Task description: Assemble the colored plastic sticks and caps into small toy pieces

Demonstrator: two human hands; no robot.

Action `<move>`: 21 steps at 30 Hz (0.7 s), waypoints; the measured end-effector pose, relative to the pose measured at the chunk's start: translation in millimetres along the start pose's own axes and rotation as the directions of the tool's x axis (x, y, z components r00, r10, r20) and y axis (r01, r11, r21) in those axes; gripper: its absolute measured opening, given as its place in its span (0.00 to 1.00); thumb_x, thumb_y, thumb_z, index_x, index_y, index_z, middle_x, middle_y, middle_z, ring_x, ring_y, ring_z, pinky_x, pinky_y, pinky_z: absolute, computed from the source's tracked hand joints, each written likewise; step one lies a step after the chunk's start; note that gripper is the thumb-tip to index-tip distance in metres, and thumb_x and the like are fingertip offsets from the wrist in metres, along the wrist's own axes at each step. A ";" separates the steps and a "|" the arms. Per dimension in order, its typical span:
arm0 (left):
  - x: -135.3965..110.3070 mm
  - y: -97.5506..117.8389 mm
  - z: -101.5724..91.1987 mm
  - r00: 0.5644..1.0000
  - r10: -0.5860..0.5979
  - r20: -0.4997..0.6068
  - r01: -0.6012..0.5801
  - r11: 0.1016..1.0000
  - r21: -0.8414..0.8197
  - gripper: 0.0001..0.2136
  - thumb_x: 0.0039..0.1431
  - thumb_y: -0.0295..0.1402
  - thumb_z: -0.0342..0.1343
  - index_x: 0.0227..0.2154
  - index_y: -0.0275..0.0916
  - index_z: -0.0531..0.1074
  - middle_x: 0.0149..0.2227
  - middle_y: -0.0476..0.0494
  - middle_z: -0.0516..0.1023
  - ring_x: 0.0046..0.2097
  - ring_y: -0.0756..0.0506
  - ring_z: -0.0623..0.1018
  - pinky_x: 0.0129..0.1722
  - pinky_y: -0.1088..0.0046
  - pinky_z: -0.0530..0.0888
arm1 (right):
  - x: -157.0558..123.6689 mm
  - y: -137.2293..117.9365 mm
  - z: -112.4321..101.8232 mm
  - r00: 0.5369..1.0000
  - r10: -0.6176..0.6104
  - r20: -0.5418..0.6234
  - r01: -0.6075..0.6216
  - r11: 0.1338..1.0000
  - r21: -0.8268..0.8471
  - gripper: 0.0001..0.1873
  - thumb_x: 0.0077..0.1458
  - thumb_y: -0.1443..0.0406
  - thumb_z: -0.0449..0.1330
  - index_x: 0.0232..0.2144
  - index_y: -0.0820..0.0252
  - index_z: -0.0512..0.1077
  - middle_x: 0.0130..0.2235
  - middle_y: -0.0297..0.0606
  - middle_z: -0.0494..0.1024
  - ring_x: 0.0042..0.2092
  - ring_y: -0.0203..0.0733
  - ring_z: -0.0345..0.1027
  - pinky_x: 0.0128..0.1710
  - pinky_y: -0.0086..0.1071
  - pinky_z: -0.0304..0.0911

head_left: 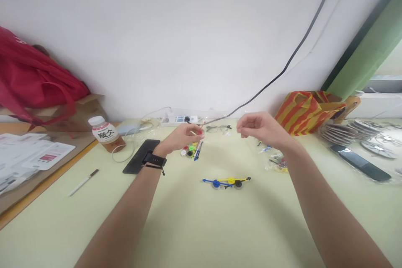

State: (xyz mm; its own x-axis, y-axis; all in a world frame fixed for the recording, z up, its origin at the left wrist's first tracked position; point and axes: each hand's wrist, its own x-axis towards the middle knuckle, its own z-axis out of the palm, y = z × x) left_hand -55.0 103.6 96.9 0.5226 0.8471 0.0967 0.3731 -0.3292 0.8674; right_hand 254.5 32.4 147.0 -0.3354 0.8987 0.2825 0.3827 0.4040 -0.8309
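Note:
My left hand [184,137], with a dark watch and a cord bracelet on the wrist, is closed in a pinch on a small red plastic piece [200,130]. Beneath it on the table lie loose coloured discs [190,150] and several thin arrows [198,150]. My right hand [259,129] is raised to the right, its fingers curled together; anything between them is hidden or too small to make out. Nearer to me, a row of arrow spinners in blue [216,183], yellow [231,181] and black [238,184] lies flat, the arrows overlapping.
Eyeglasses [219,129] and a power strip [179,119] lie by the wall. Bagged small parts [277,162] sit under my right forearm. Left are a bottle [106,134], a dark tablet-like slab [140,157] and a pen [83,183]; right, a striped bag [306,113] and a phone [361,163].

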 end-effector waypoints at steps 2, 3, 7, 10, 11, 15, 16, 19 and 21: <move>-1.5 4.7 0.4 0.999 0.014 0.034 -0.013 1.000 -0.003 0.16 0.56 0.46 0.65 0.39 0.38 0.80 0.32 0.41 0.80 0.29 0.47 0.77 0.21 0.78 0.67 | -3.0 -3.8 -6.1 0.981 -0.050 -0.188 0.050 0.999 -0.009 0.08 0.53 0.60 0.66 0.32 0.58 0.76 0.30 0.37 0.78 0.33 0.42 0.75 0.34 0.34 0.71; -2.1 6.9 1.0 0.999 0.020 0.050 -0.019 1.000 -0.014 0.16 0.56 0.45 0.66 0.39 0.38 0.80 0.31 0.41 0.80 0.28 0.47 0.76 0.21 0.78 0.67 | -3.7 -4.7 -8.1 0.961 -0.072 -0.265 0.071 0.997 -0.014 0.08 0.53 0.59 0.66 0.32 0.58 0.76 0.29 0.37 0.78 0.33 0.42 0.74 0.34 0.35 0.71; -2.9 14.4 4.4 0.996 0.025 0.090 -0.020 0.998 -0.051 0.15 0.53 0.45 0.68 0.37 0.39 0.80 0.32 0.42 0.80 0.28 0.48 0.75 0.20 0.78 0.66 | -2.5 -3.0 -10.2 0.916 -0.113 -0.385 0.114 0.993 -0.019 0.09 0.52 0.58 0.66 0.32 0.57 0.76 0.30 0.39 0.78 0.32 0.43 0.74 0.33 0.36 0.71; -2.4 17.9 6.7 0.993 0.026 0.118 -0.024 1.000 -0.020 0.15 0.54 0.45 0.67 0.37 0.39 0.80 0.35 0.41 0.80 0.31 0.47 0.77 0.24 0.77 0.68 | -0.8 1.2 -8.2 0.931 -0.119 -0.346 0.114 0.993 -0.036 0.09 0.53 0.58 0.66 0.32 0.58 0.76 0.32 0.38 0.78 0.33 0.42 0.74 0.33 0.35 0.70; -2.2 18.7 7.3 0.991 0.030 0.127 -0.029 1.000 -0.009 0.14 0.55 0.45 0.66 0.38 0.39 0.80 0.36 0.41 0.80 0.33 0.46 0.77 0.25 0.77 0.69 | -0.4 2.4 -7.3 0.939 -0.118 -0.324 0.108 0.993 -0.050 0.09 0.54 0.59 0.66 0.32 0.58 0.76 0.32 0.38 0.78 0.33 0.42 0.74 0.33 0.34 0.70; -2.7 21.9 8.6 0.992 0.037 0.120 -0.035 0.999 -0.016 0.15 0.53 0.45 0.68 0.37 0.39 0.80 0.35 0.40 0.81 0.34 0.44 0.78 0.28 0.74 0.70 | 1.1 4.9 -3.2 0.969 -0.106 -0.224 0.076 0.987 -0.142 0.08 0.55 0.60 0.64 0.32 0.59 0.76 0.30 0.37 0.78 0.33 0.41 0.72 0.32 0.33 0.68; -3.2 22.9 8.7 0.993 0.036 0.112 -0.033 0.999 -0.028 0.15 0.51 0.44 0.69 0.37 0.39 0.80 0.35 0.40 0.81 0.34 0.44 0.78 0.28 0.74 0.70 | 1.8 5.3 -2.3 0.973 -0.108 -0.203 0.074 0.983 -0.165 0.08 0.56 0.60 0.63 0.33 0.59 0.76 0.30 0.37 0.78 0.32 0.41 0.72 0.32 0.34 0.68; -4.8 26.1 8.6 0.995 0.026 0.101 -0.020 0.998 -0.067 0.15 0.49 0.44 0.70 0.35 0.39 0.80 0.34 0.41 0.81 0.34 0.44 0.78 0.28 0.74 0.71 | 4.3 7.0 0.5 0.978 -0.125 -0.165 0.087 0.971 -0.222 0.08 0.57 0.60 0.62 0.33 0.58 0.77 0.30 0.37 0.79 0.33 0.41 0.72 0.36 0.35 0.69; -5.5 27.8 8.4 0.994 0.018 0.105 -0.009 0.996 -0.087 0.15 0.48 0.43 0.70 0.35 0.39 0.80 0.35 0.41 0.81 0.34 0.44 0.78 0.28 0.74 0.71 | 5.8 8.7 2.1 0.977 -0.136 -0.162 0.092 0.964 -0.249 0.08 0.57 0.60 0.61 0.35 0.58 0.77 0.31 0.37 0.80 0.33 0.41 0.71 0.38 0.36 0.69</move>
State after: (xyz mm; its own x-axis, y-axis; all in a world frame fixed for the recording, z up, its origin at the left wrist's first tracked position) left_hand -41.1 86.3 116.4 0.6069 0.7925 0.0605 0.3006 -0.2994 0.9055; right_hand 254.1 40.8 140.4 -0.2402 0.8513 0.4665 0.5524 0.5150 -0.6554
